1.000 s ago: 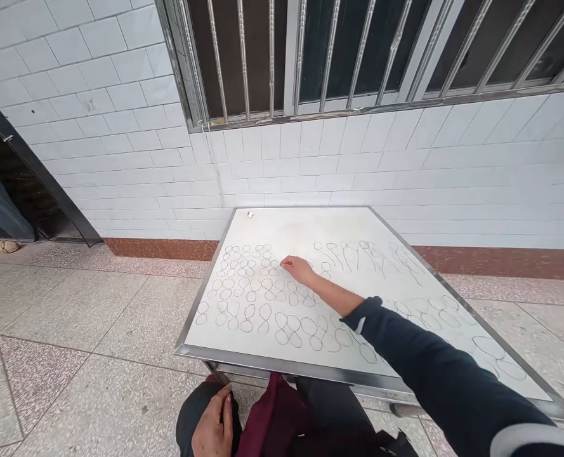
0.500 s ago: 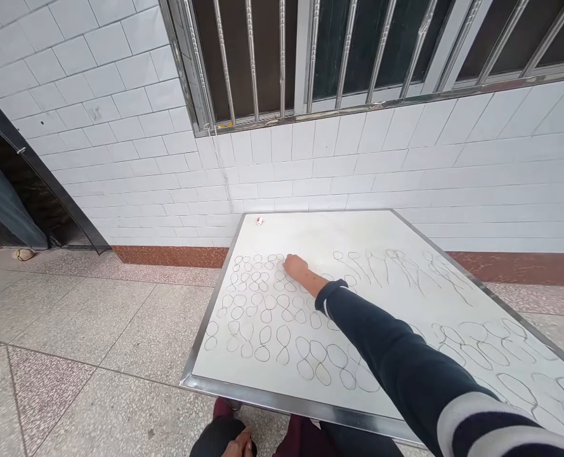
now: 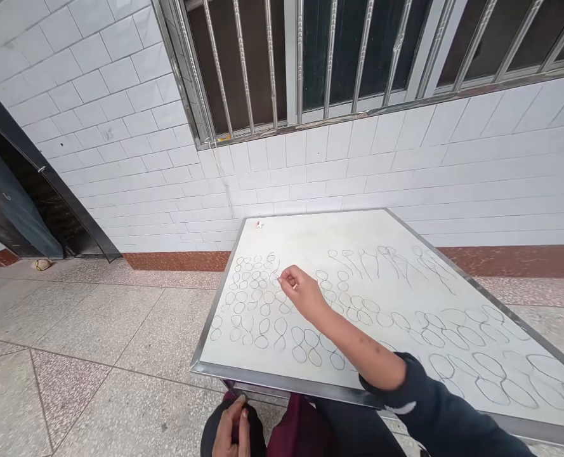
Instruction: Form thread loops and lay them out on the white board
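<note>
My right hand [image 3: 303,292] is closed in a pinch over the left part of a white tabletop [image 3: 310,231]. A short, thin writing tool [image 3: 279,279] pokes out at the fingertips, mostly hidden by them. Its tip is close to a long curved line beside rows of drawn figure-eight loops [image 3: 262,327]. Down at the bottom edge, my left hand [image 3: 231,431] rests by my knee, thumb and fingers drawn together. Whatever it may hold is hidden.
A small white and red object [image 3: 259,225] lies at the table's far left corner. Tailed loops [image 3: 381,254] are drawn farther right. Behind stand a white tiled wall [image 3: 134,146] and a barred window [image 3: 310,57]. A doorway [image 3: 25,184] opens at left.
My right hand has drawn back toward me, leaving a new figure-eight and a curve near the row's end. My left hand has come further into view. The camera view has shifted slightly.
</note>
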The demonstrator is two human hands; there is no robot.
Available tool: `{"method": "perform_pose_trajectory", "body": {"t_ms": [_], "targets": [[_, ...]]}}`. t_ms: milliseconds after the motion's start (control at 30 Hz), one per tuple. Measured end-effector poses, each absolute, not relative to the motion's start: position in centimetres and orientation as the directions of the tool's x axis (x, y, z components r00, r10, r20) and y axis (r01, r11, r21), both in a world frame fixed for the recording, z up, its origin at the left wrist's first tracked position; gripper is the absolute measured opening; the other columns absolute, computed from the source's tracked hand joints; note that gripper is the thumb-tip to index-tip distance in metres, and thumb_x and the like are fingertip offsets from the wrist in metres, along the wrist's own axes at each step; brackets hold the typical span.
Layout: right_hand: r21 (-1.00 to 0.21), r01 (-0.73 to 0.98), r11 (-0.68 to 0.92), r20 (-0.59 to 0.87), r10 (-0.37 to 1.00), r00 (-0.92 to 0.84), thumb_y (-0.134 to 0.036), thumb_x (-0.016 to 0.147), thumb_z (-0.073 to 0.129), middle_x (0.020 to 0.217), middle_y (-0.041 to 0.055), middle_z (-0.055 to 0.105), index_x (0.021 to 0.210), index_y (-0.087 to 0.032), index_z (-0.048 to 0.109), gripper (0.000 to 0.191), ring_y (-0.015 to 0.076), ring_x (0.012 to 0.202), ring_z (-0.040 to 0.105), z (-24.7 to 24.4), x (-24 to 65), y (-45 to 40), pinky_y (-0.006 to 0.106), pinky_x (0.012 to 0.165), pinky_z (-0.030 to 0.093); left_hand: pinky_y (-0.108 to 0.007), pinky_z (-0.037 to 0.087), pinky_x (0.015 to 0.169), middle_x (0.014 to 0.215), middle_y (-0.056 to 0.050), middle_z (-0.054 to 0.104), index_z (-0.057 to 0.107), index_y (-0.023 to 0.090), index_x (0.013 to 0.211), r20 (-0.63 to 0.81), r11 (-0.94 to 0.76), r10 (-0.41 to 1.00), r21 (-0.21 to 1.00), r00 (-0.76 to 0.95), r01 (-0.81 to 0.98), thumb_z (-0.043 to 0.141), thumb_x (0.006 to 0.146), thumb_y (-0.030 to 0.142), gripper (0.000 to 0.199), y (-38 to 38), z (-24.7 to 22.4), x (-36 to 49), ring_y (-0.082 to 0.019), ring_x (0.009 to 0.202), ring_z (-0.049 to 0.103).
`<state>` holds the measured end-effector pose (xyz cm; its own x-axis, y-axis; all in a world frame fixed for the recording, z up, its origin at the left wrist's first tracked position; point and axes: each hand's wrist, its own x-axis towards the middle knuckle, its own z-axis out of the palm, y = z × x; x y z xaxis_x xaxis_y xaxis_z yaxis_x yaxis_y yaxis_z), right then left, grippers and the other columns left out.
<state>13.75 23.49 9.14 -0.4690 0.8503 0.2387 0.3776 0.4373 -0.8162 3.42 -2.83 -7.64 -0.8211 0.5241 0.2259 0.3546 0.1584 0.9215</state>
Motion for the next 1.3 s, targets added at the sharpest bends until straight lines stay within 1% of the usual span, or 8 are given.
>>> {"method": "perform_pose_trajectory", "body": {"t_ms": [67,133,233,333,533,733,1100,1300], "targets": [[-0.910,0.126,0.394,0.280,0.810,-0.515,-0.040,0.090,0.051,0.073,-0.0018,0.057,0.083,-0.024,0.053,0.017,0.0142,0.064,0.051,10.1,15.3,19.3,0.026,0.056,0.041,-0.034,0.056,0.074,0.087,-0.008,0.072,0.067,0.019,0.108,0.084,0.119,0.540,0.977,-0.838,0.174,0.065,0.076,0.055,0.048,-1.9,-2.8,3.8,-0.023,0.080,0.069],[-0.949,-0.027,0.313,0.274,0.784,-0.558,-0.040,0.087,0.055,0.066,-0.0024,0.052,0.079,-0.024,0.053,0.018,0.0141,0.059,0.047,11.0,16.5,16.0,0.026,0.054,0.038,-0.033,0.052,0.086,0.099,-0.007,0.069,0.058,0.021,0.123,0.045,-0.026,0.593,0.999,-0.804,0.036,0.066,0.080,0.045,0.050,-0.7,2.7,4.4,-0.021,0.097,0.065],[-0.960,-0.094,0.265,0.267,0.758,-0.594,-0.039,0.083,0.059,0.064,-0.0024,0.050,0.077,-0.024,0.053,0.017,0.0143,0.058,0.045,12.2,17.8,12.7,0.027,0.054,0.037,-0.035,0.045,0.097,0.113,-0.009,0.064,0.052,0.023,0.128,0.142,-0.253,0.715,0.965,-0.685,-0.065,0.068,0.081,0.038,0.052,0.8,9.8,5.8,-0.020,0.110,0.060],[-0.959,-0.109,0.262,0.272,0.735,-0.622,-0.038,0.081,0.061,0.066,-0.0021,0.051,0.076,-0.024,0.054,0.017,0.0142,0.060,0.046,12.9,18.7,10.9,0.027,0.055,0.037,-0.035,0.045,0.097,0.109,-0.007,0.065,0.053,0.023,0.128,0.176,-0.328,0.769,0.934,-0.615,-0.142,0.071,0.080,0.031,0.052,1.3,13.5,7.9,-0.019,0.106,0.061],[-0.968,-0.127,0.215,0.240,0.661,-0.711,-0.037,0.084,0.060,0.072,-0.0019,0.054,0.076,-0.023,0.053,0.017,0.0130,0.064,0.047,13.5,20.8,8.8,0.026,0.058,0.037,-0.028,0.049,0.081,0.087,-0.002,0.061,0.061,0.021,0.115,0.144,-0.405,0.716,0.883,-0.683,-0.238,0.072,0.078,0.025,0.039,0.3,13.5,10.9,-0.016,0.094,0.060],[-0.972,-0.185,0.144,0.233,0.649,-0.724,-0.041,0.085,0.060,0.075,-0.0028,0.052,0.089,-0.022,0.057,0.019,0.0100,0.058,0.044,13.2,22.1,8.6,0.024,0.053,0.036,-0.023,0.047,0.069,0.082,0.000,0.062,0.059,0.021,0.119,0.164,-0.331,0.698,0.937,-0.697,-0.112,0.070,0.080,0.025,0.040,-0.9,12.6,11.8,-0.010,0.072,0.057],[-0.962,-0.256,-0.098,0.119,0.693,-0.712,-0.046,0.081,0.065,0.072,-0.0037,0.051,0.085,-0.021,0.057,0.026,0.0087,0.056,0.043,10.6,23.4,9.9,0.021,0.047,0.034,-0.023,0.046,0.067,0.086,-0.002,0.066,0.058,0.021,0.121,0.157,-0.223,0.771,0.974,-0.617,-0.032,0.069,0.081,0.026,0.042,0.1,10.9,13.1,-0.014,0.080,0.060],[-0.963,-0.240,-0.121,0.071,0.746,-0.662,-0.044,0.080,0.065,0.072,-0.0041,0.051,0.085,-0.021,0.058,0.024,0.0080,0.055,0.042,9.6,24.1,11.3,0.021,0.048,0.033,-0.026,0.045,0.075,0.090,-0.003,0.068,0.057,0.022,0.123,0.135,-0.177,0.820,0.984,-0.557,-0.022,0.071,0.079,0.028,0.047,2.0,10.3,13.5,-0.016,0.089,0.061]]}}
